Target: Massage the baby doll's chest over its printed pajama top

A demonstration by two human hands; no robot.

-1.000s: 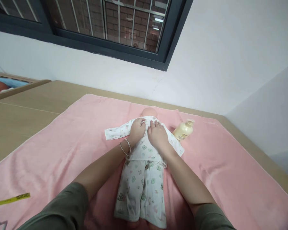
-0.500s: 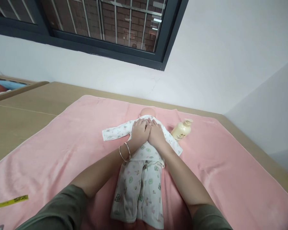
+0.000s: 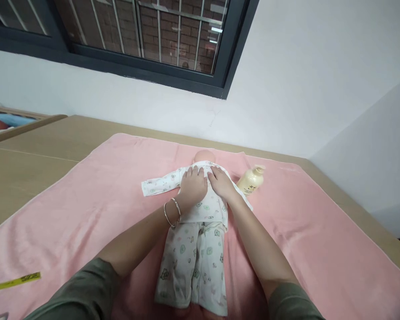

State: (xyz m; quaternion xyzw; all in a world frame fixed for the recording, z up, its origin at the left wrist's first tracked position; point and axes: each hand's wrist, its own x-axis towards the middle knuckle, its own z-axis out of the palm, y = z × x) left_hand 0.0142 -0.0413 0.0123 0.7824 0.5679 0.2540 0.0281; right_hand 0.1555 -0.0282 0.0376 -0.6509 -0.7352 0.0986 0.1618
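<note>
The baby doll (image 3: 205, 156) lies stretched out on a pink towel (image 3: 86, 200) over the counter (image 3: 26, 164). The left hand (image 3: 192, 186) and right hand (image 3: 222, 183) rest unclenched, palms flat on its printed top (image 3: 208, 209) near the collar, seemingly pressing the cloth smooth. A lotion bottle (image 3: 251, 180) lies just beside.

light: even, soft indoor | shadows: faint | focus: sharp | edges: wide-angle bend | no glare
</note>
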